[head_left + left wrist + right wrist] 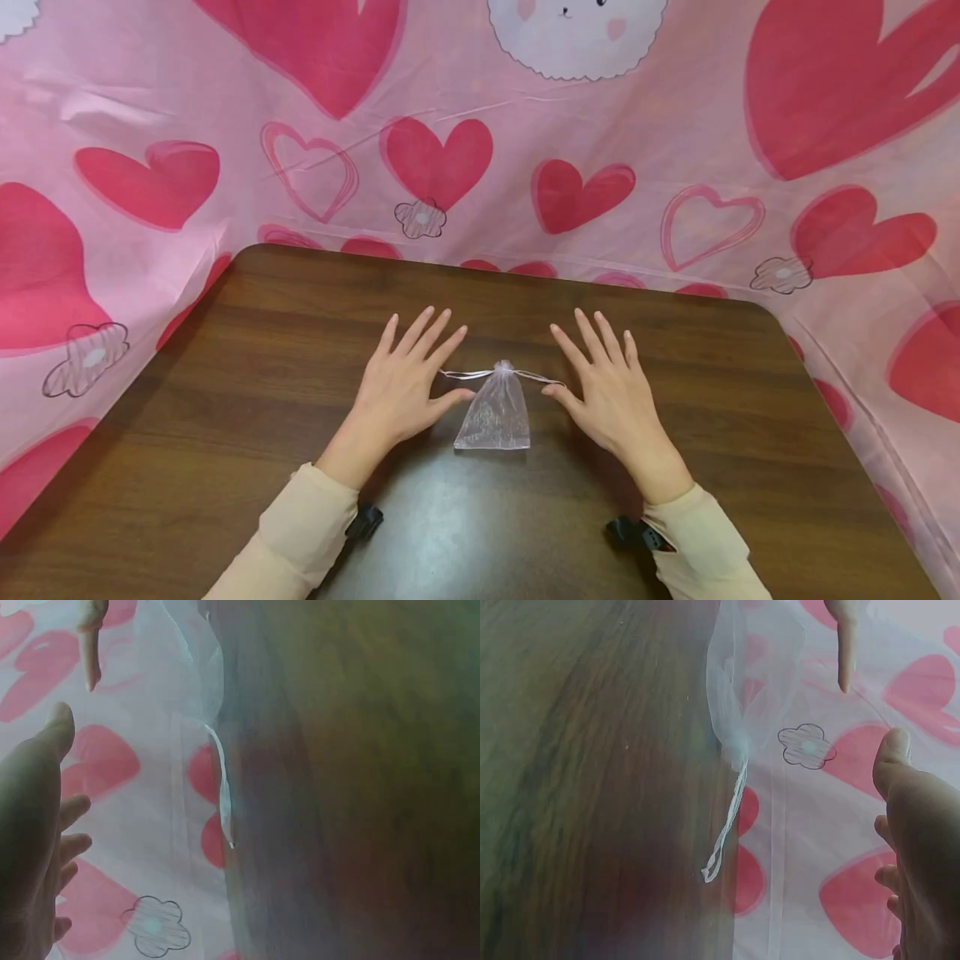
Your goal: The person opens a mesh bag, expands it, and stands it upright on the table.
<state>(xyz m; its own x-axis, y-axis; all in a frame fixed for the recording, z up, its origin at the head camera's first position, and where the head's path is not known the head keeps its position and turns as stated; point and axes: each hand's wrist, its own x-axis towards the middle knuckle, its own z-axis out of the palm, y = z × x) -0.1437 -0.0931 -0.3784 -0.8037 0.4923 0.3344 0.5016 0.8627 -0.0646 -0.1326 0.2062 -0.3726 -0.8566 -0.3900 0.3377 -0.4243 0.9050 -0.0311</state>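
Observation:
A small sheer white organza drawstring pouch (495,412) lies on the table, its neck gathered at the far end. White drawstring loops (468,375) stretch out from the neck to both sides. To its left is my left hand (405,383), fingers spread and straight, its thumb close to the pouch's edge. My right hand (611,383) is spread likewise on the other side, its thumb by the end of the right loop; whether they touch I cannot tell. Neither hand grips anything. Both wrist views show the see-through pouch (199,675) and a drawstring (727,825) beside the hands.
The dark brown wooden table (225,400) has rounded far corners. Behind it and along both sides hangs a pink cloth (502,108) printed with red hearts and flowers. A black wrist device (365,522) sits at the left cuff, and another (637,533) at the right.

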